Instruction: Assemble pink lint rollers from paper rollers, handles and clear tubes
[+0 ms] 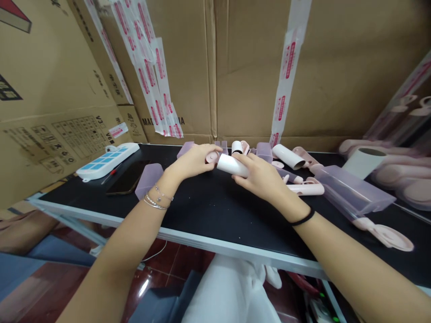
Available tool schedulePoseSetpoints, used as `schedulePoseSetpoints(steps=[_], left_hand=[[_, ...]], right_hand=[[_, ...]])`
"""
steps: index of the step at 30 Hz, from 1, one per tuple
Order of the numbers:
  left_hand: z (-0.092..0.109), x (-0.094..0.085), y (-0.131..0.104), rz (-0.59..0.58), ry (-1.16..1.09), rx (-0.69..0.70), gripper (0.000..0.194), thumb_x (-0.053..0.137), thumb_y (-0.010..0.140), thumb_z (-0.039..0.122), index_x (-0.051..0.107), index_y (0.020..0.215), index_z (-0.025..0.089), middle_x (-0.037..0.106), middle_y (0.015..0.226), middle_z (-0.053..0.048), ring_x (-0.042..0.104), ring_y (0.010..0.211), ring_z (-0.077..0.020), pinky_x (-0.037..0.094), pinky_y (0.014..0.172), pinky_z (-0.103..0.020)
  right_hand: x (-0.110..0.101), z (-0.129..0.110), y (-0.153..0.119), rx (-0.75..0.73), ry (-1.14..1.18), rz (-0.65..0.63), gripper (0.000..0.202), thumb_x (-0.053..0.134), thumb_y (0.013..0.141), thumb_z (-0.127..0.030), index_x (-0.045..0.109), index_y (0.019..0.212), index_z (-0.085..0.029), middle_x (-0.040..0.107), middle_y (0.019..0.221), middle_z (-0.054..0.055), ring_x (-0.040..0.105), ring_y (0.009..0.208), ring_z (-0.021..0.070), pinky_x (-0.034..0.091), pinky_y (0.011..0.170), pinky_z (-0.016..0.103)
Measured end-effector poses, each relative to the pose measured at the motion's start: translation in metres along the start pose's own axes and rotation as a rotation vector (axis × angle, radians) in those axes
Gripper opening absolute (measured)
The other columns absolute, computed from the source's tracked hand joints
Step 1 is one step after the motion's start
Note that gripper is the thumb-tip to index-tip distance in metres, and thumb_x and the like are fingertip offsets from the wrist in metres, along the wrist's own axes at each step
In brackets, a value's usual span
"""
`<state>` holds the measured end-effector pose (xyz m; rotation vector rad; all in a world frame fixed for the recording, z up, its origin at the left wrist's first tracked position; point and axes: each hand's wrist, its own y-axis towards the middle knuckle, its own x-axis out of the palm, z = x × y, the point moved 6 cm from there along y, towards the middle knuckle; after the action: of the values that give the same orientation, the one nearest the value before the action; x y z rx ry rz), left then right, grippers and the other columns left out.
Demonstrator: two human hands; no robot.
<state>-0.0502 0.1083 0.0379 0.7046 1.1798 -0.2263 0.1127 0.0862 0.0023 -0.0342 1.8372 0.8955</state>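
Note:
My right hand [261, 176] is wrapped round a white tube [231, 166] and holds it tilted above the black tabletop [215, 211]. Close to the tube's left end, my left hand [195, 162] grips a small pink round cap [212, 157] between its fingers. Whether cap and tube touch I cannot tell. Behind my hands stand another white tube [236, 147] and translucent purple plastic pieces [264, 151]. Just right of my right hand lies a pink and white part [308, 188]. One more purple piece [148, 177] sits beside my left wrist.
At the left are a white power strip [107, 160] and a dark phone [126, 178]. To the right lie a clear purple case [353, 188], a white tube [288, 156] and a stack of pink parts [397, 170]. Cardboard [249, 67] walls the back.

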Motion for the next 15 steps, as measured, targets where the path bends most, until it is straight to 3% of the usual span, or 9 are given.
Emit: schedulePoseSetpoints(steps=[4, 8, 15], left_hand=[[0.003, 0.006, 0.002, 0.039, -0.058, -0.034, 0.043, 0.052, 0.076, 0.010, 0.060, 0.118, 0.015, 0.067, 0.116, -0.009, 0.062, 0.108, -0.0223, 0.046, 0.099, -0.037], [0.012, 0.018, 0.000, 0.013, -0.136, -0.029, 0.056, 0.044, 0.078, 0.005, 0.047, 0.133, 0.013, 0.063, 0.124, -0.013, 0.062, 0.112, -0.0228, 0.046, 0.100, -0.039], [0.008, 0.054, 0.004, 0.047, -0.382, -0.086, 0.079, 0.044, 0.077, 0.008, 0.015, 0.150, 0.007, 0.034, 0.153, -0.020, 0.041, 0.137, -0.0258, 0.033, 0.115, -0.043]], right_hand=[[0.001, 0.000, 0.000, 0.012, -0.008, 0.032, 0.050, 0.059, 0.079, -0.028, 0.055, 0.129, -0.022, 0.062, 0.109, 0.010, 0.062, 0.097, 0.0289, 0.048, 0.072, 0.035], [0.003, 0.006, 0.000, 0.046, -0.014, 0.025, 0.048, 0.058, 0.080, -0.029, 0.055, 0.127, -0.022, 0.063, 0.104, 0.010, 0.062, 0.096, 0.0292, 0.047, 0.071, 0.035], [0.002, 0.010, 0.000, 0.073, -0.066, 0.032, 0.043, 0.055, 0.081, -0.029, 0.057, 0.123, -0.021, 0.061, 0.098, 0.009, 0.062, 0.093, 0.0280, 0.043, 0.065, 0.032]])
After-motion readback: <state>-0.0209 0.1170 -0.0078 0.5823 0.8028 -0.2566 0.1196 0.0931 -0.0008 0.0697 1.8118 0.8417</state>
